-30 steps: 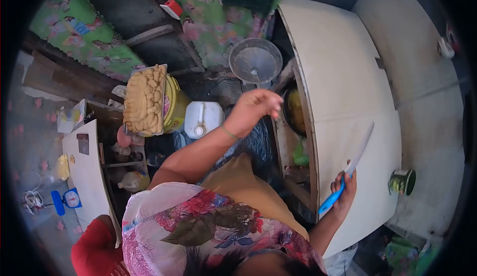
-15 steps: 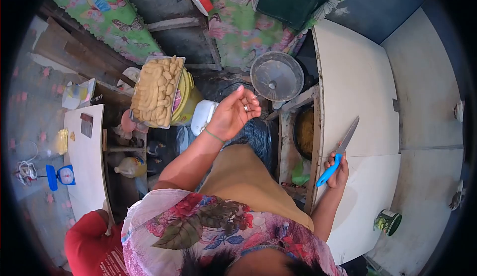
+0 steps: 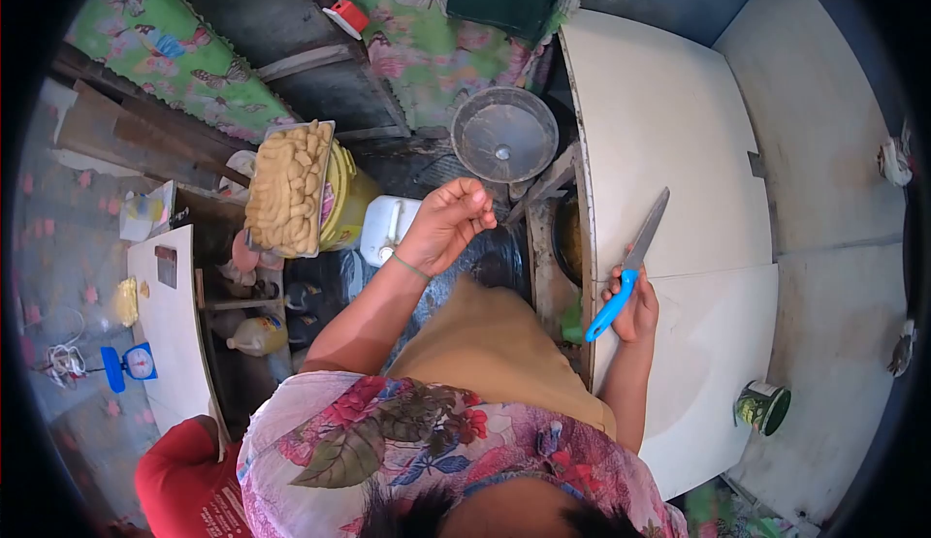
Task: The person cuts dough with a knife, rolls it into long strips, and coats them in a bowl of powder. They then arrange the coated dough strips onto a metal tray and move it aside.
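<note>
A kitchen knife (image 3: 647, 231) with a blue handle is held in my right hand (image 3: 635, 307), its blade pointing up and away over the pale tabletop (image 3: 669, 170). My left hand (image 3: 446, 228) is raised in front of my body, fingers curled in toward the thumb, with nothing visible in them. A green band circles that wrist. Below and left of it stands a white plastic jug (image 3: 390, 231). Further left, a tray of shaped tan dough pieces (image 3: 289, 189) rests on a yellow bucket (image 3: 347, 199).
A round grey basin (image 3: 504, 136) stands ahead. Under the tabletop's left edge sits a dark pan (image 3: 567, 237). A green tin (image 3: 762, 407) is at the right. On the left are a blue scale (image 3: 128, 365) and a person in a red shirt (image 3: 189, 480).
The view has shifted, moving most things in it left. My left hand's fingers have curled in more. The knife stays in my right hand, still above the tabletop.
</note>
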### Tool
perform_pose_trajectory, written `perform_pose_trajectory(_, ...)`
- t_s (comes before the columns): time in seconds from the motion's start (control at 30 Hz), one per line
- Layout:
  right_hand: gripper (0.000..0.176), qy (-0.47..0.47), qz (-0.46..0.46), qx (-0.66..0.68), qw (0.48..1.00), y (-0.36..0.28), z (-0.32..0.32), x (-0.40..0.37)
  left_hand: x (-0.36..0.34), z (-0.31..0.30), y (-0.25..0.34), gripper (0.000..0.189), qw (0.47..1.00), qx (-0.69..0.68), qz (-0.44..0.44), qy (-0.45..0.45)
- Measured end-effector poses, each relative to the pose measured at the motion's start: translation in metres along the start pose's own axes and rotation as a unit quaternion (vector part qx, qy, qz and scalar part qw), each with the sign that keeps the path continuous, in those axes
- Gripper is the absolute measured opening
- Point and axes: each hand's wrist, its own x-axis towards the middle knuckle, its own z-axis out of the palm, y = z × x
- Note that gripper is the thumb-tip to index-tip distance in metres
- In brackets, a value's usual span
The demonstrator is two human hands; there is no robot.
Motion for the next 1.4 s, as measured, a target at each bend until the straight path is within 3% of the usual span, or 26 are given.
perform_pose_trajectory(0.3, 0.055, -0.018, -0.005, 0.018, 1.000, 0.001, -0.001, -0.002, -0.009, 0.007, -0.008, 0.020, 0.998, 0.020, -0.029, 0.047)
perform_pose_trajectory(0.5, 0.052, -0.018, -0.004, 0.022, 1.000, 0.002, -0.003, -0.003, -0.018, -0.012, -0.013, 0.026, 0.998, -0.040, 0.008, -0.055)
perform_pose_trajectory(0.6, 0.052, -0.024, 0.001, 0.020, 1.000, 0.001, -0.005, -0.001, -0.024, -0.009, -0.017, 0.023, 0.997, -0.012, 0.070, 0.040)
perform_pose_trajectory(0.7, 0.053, -0.025, 0.003, 0.022, 0.999, 0.003, -0.008, -0.004, -0.028, -0.019, -0.019, 0.012, 0.995, 0.028, 0.043, 0.083)
perform_pose_trajectory(0.73, 0.054, -0.027, 0.003, 0.023, 0.999, 0.002, -0.008, -0.004, -0.029, -0.024, -0.020, 0.005, 0.998, 0.002, 0.039, 0.058)
perform_pose_trajectory(0.87, 0.055, -0.031, -0.003, 0.028, 0.999, 0.002, -0.007, -0.005, -0.034, -0.020, -0.023, 0.029, 0.993, 0.051, 0.031, 0.106)
perform_pose_trajectory(1.07, 0.059, -0.010, 0.007, 0.031, 0.999, 0.002, -0.004, -0.005, -0.026, -0.009, -0.030, 0.030, 0.981, 0.107, 0.029, 0.159)
perform_pose_trajectory(1.17, 0.059, -0.005, -0.011, 0.001, 1.000, 0.003, -0.001, -0.006, -0.025, -0.025, -0.026, 0.029, 0.990, 0.131, -0.015, 0.040)
perform_pose_trajectory(1.3, 0.057, -0.009, -0.027, -0.012, 1.000, 0.004, 0.001, -0.007, -0.026, -0.022, -0.026, 0.028, 0.988, 0.128, -0.048, 0.067)
perform_pose_trajectory(1.4, 0.056, -0.003, -0.026, -0.008, 1.000, 0.004, 0.002, -0.007, -0.025, -0.020, -0.039, 0.028, 0.978, 0.194, 0.033, 0.065)
